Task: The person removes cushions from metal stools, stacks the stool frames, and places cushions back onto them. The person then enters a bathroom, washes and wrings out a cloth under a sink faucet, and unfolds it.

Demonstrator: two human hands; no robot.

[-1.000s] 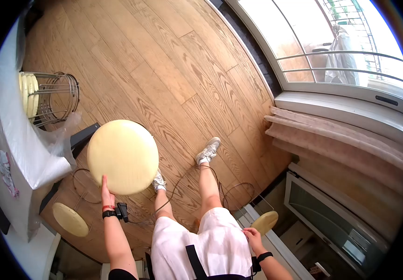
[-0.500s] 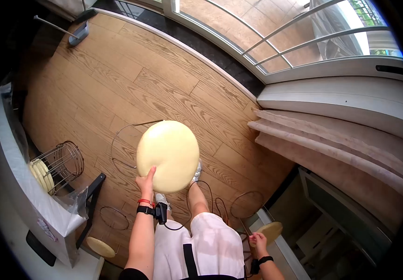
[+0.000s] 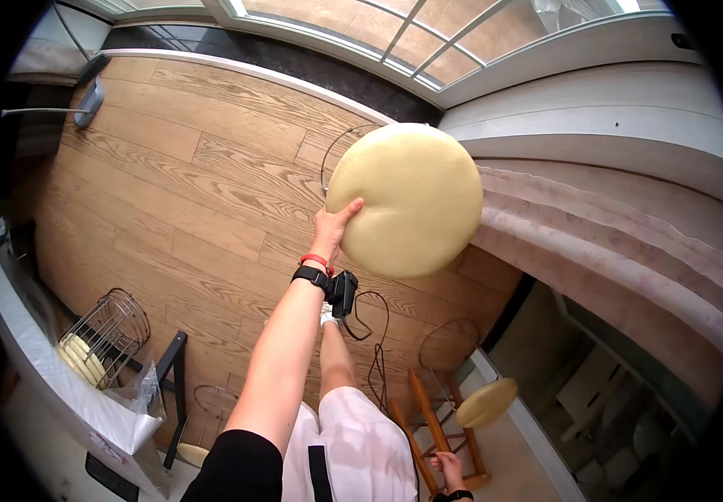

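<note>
A round stool with a pale yellow padded seat (image 3: pixel 407 201) is held out in front of me. My left hand (image 3: pixel 334 227) grips its near-left edge, thumb pressed on top of the cushion and fingers hidden below. Part of the stool's thin metal ring (image 3: pixel 325 159) shows past the seat's left side. Low on the right, my right hand (image 3: pixel 449 470) is beside a brown wooden stool (image 3: pixel 430 410). Its fingers look curled together, and whether they touch the wood is unclear. Another yellow-seated stool (image 3: pixel 487 403) lies tipped on its side just above that hand.
At left, a metal-framed stack of yellow-seated stools (image 3: pixel 115 335) lies near a plastic-covered white piece of furniture (image 3: pixel 69 376). A dustpan (image 3: pixel 89 102) stands far left. Pink curtains (image 3: pixel 596 234) and a glazed door (image 3: pixel 437 42) border the right. A black cable (image 3: pixel 376 364) trails by my legs.
My left hand has carried the yellow-seated stool forward and to the right, and it appears larger. My view has turned. The wooden stool by my right hand shows more fully.
</note>
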